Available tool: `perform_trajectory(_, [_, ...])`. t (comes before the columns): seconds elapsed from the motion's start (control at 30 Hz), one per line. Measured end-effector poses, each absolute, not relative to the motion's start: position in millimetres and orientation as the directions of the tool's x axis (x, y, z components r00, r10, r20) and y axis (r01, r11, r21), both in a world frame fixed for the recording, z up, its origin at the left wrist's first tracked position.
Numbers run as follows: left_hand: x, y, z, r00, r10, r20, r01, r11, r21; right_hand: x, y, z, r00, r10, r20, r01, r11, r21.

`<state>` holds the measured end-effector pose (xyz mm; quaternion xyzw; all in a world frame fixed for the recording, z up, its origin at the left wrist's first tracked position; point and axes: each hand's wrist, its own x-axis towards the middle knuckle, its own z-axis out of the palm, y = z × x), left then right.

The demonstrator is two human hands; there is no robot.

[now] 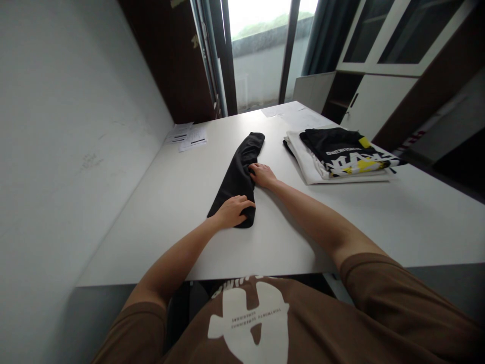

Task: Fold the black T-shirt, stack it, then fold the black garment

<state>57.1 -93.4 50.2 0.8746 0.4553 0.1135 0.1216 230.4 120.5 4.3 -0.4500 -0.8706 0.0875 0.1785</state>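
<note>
A black folded garment (237,169) lies as a long narrow strip on the white table, running away from me and bending slightly right at its far end. Across its near end rests my left hand (233,211), its fingers curled round the cloth near the right edge. Farther up, my right hand (262,175) grips the right edge about midway along, fingertips bunched into the fabric. What kind of garment it is cannot be made out in this folded state.
On the right of the table (162,222) stands a stack of folded clothes, with a black printed shirt (341,146) over white cloth (312,174). Paper sheets (193,137) lie by the left wall; more paper (299,116) is at the far end. White cabinets (386,101) stand beyond.
</note>
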Motion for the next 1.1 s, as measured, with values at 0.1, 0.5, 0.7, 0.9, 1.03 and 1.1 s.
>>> perform_trajectory(0.1, [56.7,-92.6,48.6,0.562,0.823,0.085,0.768,-0.557,0.315,230.5,119.9,5.1,-0.534,0.813,0.232,0.75,0.582,-0.313])
perform_trajectory(0.5, [56.6,-92.4,48.2,0.567,0.819,0.09,0.765,-0.564,0.309,230.4,121.3,5.2,-0.531,0.817,0.226,0.752,0.577,-0.318])
perform_trajectory(0.7, [56.9,-93.3,49.0,0.56,0.824,0.082,0.771,-0.555,0.313,230.7,120.3,5.7,-0.534,0.814,0.229,0.748,0.581,-0.32])
perform_trajectory(0.9, [55.6,-92.5,46.8,0.563,0.822,0.086,0.771,-0.56,0.303,231.0,120.9,5.0,-0.537,0.813,0.227,0.749,0.583,-0.316])
perform_trajectory(1.03, [56.0,-92.6,47.3,0.561,0.824,0.083,0.773,-0.557,0.304,230.7,120.0,6.4,-0.536,0.814,0.225,0.747,0.581,-0.321])
perform_trajectory(1.1, [56.2,-93.0,47.7,0.558,0.825,0.084,0.774,-0.555,0.306,230.5,118.9,7.4,-0.531,0.817,0.225,0.75,0.577,-0.324])
